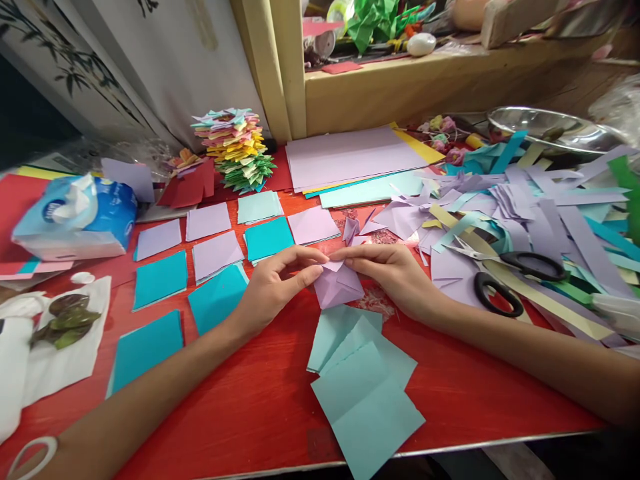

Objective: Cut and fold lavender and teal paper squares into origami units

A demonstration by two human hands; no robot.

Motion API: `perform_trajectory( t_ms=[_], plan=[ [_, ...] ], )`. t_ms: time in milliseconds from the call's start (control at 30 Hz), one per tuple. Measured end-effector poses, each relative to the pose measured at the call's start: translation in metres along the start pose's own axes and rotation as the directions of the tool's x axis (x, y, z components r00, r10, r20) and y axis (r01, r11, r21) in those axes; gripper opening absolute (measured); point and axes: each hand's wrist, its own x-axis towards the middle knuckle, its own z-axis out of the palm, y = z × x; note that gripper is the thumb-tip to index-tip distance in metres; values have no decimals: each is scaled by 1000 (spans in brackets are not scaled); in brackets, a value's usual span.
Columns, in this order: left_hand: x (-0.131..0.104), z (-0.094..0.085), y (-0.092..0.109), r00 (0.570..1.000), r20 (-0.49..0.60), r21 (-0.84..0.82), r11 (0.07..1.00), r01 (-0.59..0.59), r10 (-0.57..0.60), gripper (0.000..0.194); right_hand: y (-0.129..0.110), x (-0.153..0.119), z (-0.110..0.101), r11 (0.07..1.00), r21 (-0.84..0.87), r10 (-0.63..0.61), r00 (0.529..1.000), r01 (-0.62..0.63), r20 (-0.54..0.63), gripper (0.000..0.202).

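Between my two hands is a small square of lilac origami paper (339,288) with crease lines across it. My left hand (280,283) pinches its upper left edge between thumb and fingers. On the upper right edge, the fingertips of my right hand (395,273) are closed on the same paper, and a small flap is folded at the top. Loose mint paper squares (367,400) lie overlapped just below, the lowest one reaching past the table's front edge. Behind my right fingertips stand small folded lilac pieces (353,230).
Stacks of teal paper squares (160,279) and lilac squares (209,221) fill the left. A tissue pack (75,217) and a folded-paper tower (234,150) stand behind. Black-handled scissors (533,265) rest among paper strips (543,227) at right, near a metal bowl (555,130).
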Motion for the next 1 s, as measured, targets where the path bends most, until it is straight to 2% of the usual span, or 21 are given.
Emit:
perform_trajectory(
  t_ms=[233, 500, 767, 1000],
  plan=[
    [1, 1, -1, 1000, -2, 40, 999, 8, -8, 16, -3, -1, 1, 997, -76, 20, 1000, -18, 14, 23],
    [2, 0, 1, 996, 82, 111, 994, 8, -17, 12, 2, -2, 1, 992, -123, -33, 998, 39, 50, 21],
    [3, 1, 3, 992, 124, 84, 996, -5, -5, 13, 4, -2, 3, 999, -48, -13, 995, 17, 95, 28],
    [3, 2, -1, 989, 144, 106, 994, 10, -25, 15, 1, -3, 3, 994, -101, -37, 992, 49, 117, 29]
  ],
)
